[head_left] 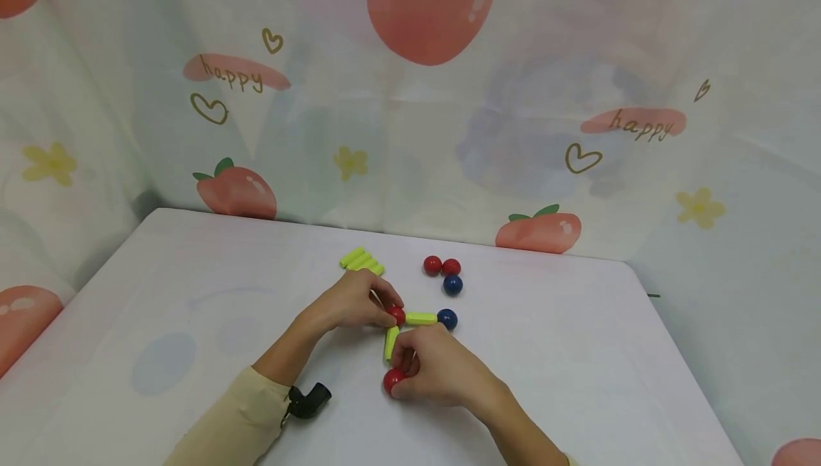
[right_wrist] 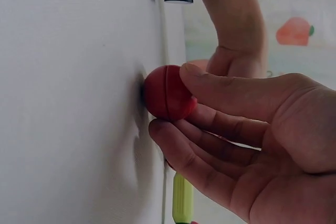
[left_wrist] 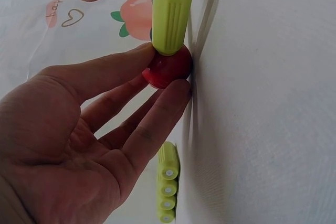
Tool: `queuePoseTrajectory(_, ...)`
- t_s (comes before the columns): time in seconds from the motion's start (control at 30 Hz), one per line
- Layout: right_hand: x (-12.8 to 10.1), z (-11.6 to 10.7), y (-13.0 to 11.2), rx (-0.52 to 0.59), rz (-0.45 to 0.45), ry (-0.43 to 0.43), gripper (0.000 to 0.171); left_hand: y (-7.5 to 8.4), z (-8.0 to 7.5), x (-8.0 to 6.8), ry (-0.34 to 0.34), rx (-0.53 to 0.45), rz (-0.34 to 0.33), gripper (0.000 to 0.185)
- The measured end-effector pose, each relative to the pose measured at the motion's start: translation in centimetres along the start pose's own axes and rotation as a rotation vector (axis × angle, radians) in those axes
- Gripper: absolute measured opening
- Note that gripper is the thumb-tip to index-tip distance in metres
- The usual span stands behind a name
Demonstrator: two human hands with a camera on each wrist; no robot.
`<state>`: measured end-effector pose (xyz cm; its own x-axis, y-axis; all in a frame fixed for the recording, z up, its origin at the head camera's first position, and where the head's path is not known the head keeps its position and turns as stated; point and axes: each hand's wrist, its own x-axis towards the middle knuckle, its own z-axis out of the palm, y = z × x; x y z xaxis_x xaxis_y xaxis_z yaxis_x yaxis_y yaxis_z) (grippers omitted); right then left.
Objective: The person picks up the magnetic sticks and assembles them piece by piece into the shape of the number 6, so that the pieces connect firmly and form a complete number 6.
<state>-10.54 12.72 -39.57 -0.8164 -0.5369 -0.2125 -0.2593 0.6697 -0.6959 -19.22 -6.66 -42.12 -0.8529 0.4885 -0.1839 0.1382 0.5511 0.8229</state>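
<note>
My right grip [head_left: 428,373] pinches the loose red ball [head_left: 393,380] low at centre frame on the surface, nearing the green stick [head_left: 390,342], while my left grip [head_left: 355,302] clamps the hub ball [head_left: 397,316] so nothing shifts.

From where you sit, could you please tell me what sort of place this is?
Probably a makeshift tabletop play or recording corner: a white table is enclosed by a pale curtain printed with peaches and "happy", and on it lie loose lime-green plastic rods and glossy red and blue balls.
</note>
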Motion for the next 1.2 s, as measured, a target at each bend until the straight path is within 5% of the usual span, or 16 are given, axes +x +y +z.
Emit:
queuePoseTrajectory(0.57,0.4,1.1,-0.5,-0.030,0.012,0.116,0.023,0.0,0.0,0.1,-0.009,-0.005,-0.011,0.018)
queuePoseTrajectory(1.2,0.2,1.0,-0.6,-0.031,0.026,0.118,0.023,-0.1,0.0,0.1,-0.011,-0.001,0.000,0.020)
